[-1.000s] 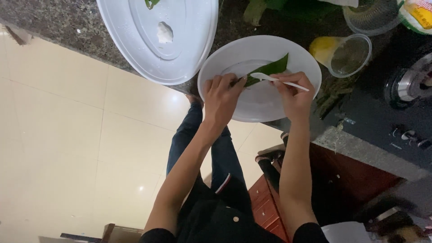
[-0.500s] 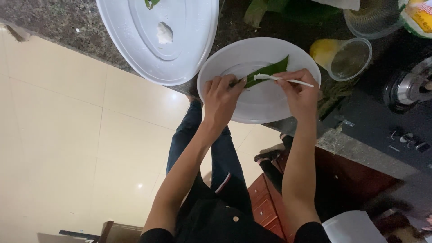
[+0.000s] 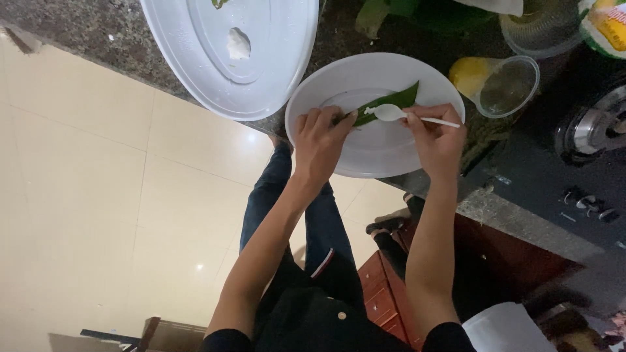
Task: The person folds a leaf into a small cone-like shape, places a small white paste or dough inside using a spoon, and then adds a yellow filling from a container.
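Observation:
A green leaf [image 3: 390, 103] lies on a white round plate [image 3: 339, 85] on the dark stone counter. My left hand [image 3: 321, 140] pinches the leaf's near stem end and holds it down on the plate. My right hand [image 3: 435, 138] grips a white plastic spoon [image 3: 399, 114], whose bowl rests on the middle of the leaf with a bit of white paste at its tip.
A bigger white tray [image 3: 195, 78] with a white lump lies to the left, overhanging the counter's edge. A clear plastic cup [image 3: 505, 85] and a yellow object stand right of the plate, by a black stove [image 3: 587, 150]. Cream tiled floor lies below.
The spoon has shifted along the leaf toward my left hand, and my right hand has turned slightly. My left hand stays on the leaf's end.

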